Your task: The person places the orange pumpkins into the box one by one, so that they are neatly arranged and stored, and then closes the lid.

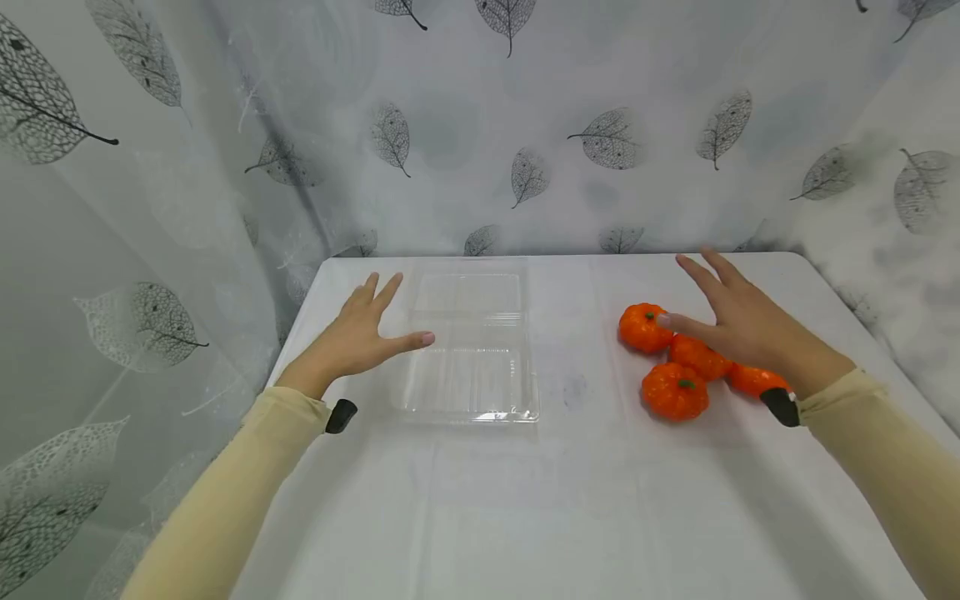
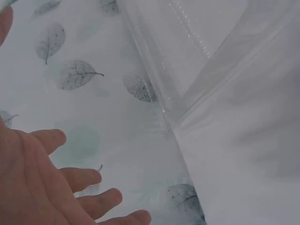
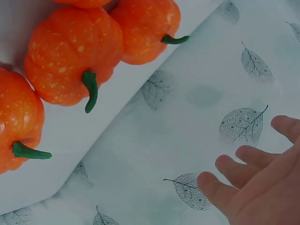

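My left hand (image 1: 352, 337) hovers with spread fingers at the left side of a clear plastic container (image 1: 525, 375), holding nothing. That container has two recessed sections, and its near rim catches the light. On the right, my right hand (image 1: 738, 321) is held above a cluster of small orange pumpkins (image 1: 675, 392) with green stems, its fingers spread and nothing in them. The hand and wrist partly hide the pumpkins at the back and right. In the right wrist view, speckled pumpkins (image 3: 75, 56) lie close together, apart from the fingers.
Everything stands on a white table (image 1: 480, 508). Behind it and to the left hangs a pale curtain (image 1: 465, 125) printed with grey leaves. A dark wrist device (image 1: 341, 416) sits at the left cuff, another (image 1: 781, 407) at the right cuff.
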Tool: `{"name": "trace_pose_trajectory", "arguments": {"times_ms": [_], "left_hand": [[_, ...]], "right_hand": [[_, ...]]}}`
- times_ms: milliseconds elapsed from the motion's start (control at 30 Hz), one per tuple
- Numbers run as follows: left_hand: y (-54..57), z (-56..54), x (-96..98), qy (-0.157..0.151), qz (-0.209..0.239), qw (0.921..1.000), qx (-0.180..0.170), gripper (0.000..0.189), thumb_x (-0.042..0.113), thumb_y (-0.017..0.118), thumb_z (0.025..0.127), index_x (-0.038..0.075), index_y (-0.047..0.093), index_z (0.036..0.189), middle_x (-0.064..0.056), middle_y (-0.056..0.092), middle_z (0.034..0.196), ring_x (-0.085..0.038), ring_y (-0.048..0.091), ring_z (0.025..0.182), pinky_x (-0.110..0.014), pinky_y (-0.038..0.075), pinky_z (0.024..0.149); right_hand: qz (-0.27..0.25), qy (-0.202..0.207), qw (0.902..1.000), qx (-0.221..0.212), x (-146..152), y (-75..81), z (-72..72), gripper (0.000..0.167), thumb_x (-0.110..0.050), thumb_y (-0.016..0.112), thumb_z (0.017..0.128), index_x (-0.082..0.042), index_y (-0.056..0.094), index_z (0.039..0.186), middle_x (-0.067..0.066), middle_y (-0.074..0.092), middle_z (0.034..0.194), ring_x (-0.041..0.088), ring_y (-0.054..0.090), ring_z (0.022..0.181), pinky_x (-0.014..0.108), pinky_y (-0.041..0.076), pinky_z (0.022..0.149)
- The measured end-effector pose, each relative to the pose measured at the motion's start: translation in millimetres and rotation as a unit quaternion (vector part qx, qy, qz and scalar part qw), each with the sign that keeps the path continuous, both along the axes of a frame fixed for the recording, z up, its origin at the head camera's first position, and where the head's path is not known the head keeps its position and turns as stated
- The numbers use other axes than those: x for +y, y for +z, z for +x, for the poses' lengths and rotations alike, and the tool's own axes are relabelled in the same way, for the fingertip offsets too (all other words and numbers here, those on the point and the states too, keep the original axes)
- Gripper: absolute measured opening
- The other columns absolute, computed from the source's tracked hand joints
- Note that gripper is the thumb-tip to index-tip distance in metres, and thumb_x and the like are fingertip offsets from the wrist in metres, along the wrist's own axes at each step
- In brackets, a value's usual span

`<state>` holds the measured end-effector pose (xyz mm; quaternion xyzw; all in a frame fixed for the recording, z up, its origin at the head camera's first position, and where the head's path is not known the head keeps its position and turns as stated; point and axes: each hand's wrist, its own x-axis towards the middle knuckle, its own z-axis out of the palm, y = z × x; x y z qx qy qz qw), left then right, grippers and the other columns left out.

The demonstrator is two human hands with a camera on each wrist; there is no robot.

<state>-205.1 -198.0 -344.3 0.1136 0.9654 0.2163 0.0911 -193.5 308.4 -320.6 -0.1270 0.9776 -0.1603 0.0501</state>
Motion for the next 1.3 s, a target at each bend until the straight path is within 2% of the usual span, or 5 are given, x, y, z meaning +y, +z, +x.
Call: {"name": "trace_pose_trajectory", "arguments": {"times_ms": [367, 600, 833, 1067, 1300], "left_hand": [[-19.5, 16.4, -14.9, 0.006, 0.106, 0.9937, -0.038, 0.131, 0.077, 0.079, 0.065, 0.045, -0.005, 0.160, 0.005, -0.004, 0.168, -0.029, 0.002, 0.154, -0.065, 0.017, 0.115], [-35.9, 20.0, -22.7, 0.026, 0.190, 0.9781, -0.081, 0.131, 0.064, 0.089, 0.064, 0.049, 0.000, 0.159, 0.003, 0.007, 0.168, -0.040, 0.032, 0.144, -0.061, 0.040, 0.105], [-45.7, 21.1, -26.6, 0.017, 0.244, 0.9626, -0.116, 0.130, 0.045, 0.094, 0.067, 0.041, 0.006, 0.162, -0.006, 0.015, 0.166, -0.036, 0.029, 0.146, -0.060, 0.040, 0.105], [-55.4, 25.9, -30.0, 0.001, 0.240, 0.9616, -0.132, 0.133, 0.037, 0.097, 0.065, 0.036, 0.007, 0.163, -0.010, 0.014, 0.166, -0.039, 0.030, 0.146, -0.058, 0.040, 0.106], [-63.4, 27.0, -32.1, -0.005, 0.256, 0.9583, -0.127, 0.130, 0.031, 0.098, 0.065, 0.024, 0.014, 0.164, -0.015, 0.022, 0.163, -0.042, 0.032, 0.143, -0.057, 0.040, 0.106]], "right_hand": [[-0.084, 0.022, 0.9960, -0.018, 2, -9.2, 13.5, 0.116, -0.055, 0.081, 0.081, -0.032, 0.002, 0.164, 0.008, -0.001, 0.169, 0.044, 0.011, 0.150, 0.078, 0.021, 0.103], [-0.150, 0.038, 0.9877, -0.021, 2, -23.2, 22.1, 0.130, -0.042, 0.095, 0.069, -0.033, 0.006, 0.164, 0.017, 0.024, 0.159, 0.048, 0.031, 0.136, 0.076, 0.032, 0.099], [-0.162, 0.037, 0.9859, -0.019, 7, -33.3, 31.8, 0.131, -0.033, 0.096, 0.068, -0.029, 0.007, 0.164, 0.020, 0.026, 0.157, 0.048, 0.039, 0.132, 0.073, 0.036, 0.098], [-0.136, 0.023, 0.9903, -0.015, 14, -45.8, 44.6, 0.127, -0.046, 0.093, 0.069, -0.021, 0.012, 0.164, 0.021, 0.031, 0.152, 0.045, 0.045, 0.126, 0.066, 0.047, 0.090], [-0.093, 0.000, 0.9957, -0.007, 17, -53.7, 53.3, 0.117, -0.058, 0.089, 0.068, -0.009, 0.032, 0.158, 0.021, 0.044, 0.141, 0.038, 0.055, 0.111, 0.046, 0.056, 0.079]]}}
